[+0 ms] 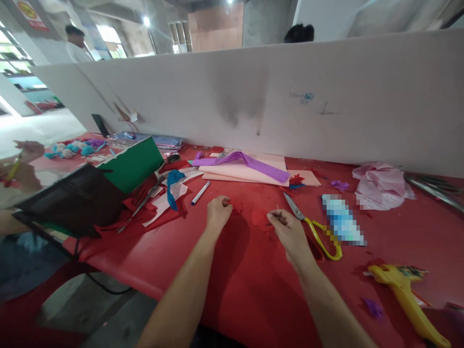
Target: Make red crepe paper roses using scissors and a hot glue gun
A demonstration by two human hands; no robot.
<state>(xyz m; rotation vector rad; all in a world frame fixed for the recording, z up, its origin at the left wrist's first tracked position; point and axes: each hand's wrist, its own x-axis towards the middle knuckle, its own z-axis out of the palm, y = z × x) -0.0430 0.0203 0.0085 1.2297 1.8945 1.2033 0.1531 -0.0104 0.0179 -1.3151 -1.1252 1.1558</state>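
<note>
My left hand (pixel 218 213) is closed above the red table, thumb pressed to the curled fingers. A scrap of red material shows beside its fingertips, but what lies inside the fist is hidden. To its right, my right hand (pixel 288 231) pinches a thin red piece (pixel 259 217) of cloth or paper, hard to tell from the red tabletop. A pale thin tip sticks up by its fingers. Just beyond that hand lie scissors (pixel 314 228) with yellow handles, and a white marker (pixel 200 193) rests past my left hand.
Peach sheets (pixel 232 175) with a purple strip (pixel 250 166) lie at the back. At right are a yellow glue gun (pixel 402 290), a blurred-out packet (pixel 342 220) and crumpled pink plastic (pixel 382 186). A dark-and-green box (pixel 132 166) and a co-worker's hand (pixel 29 151) are at left.
</note>
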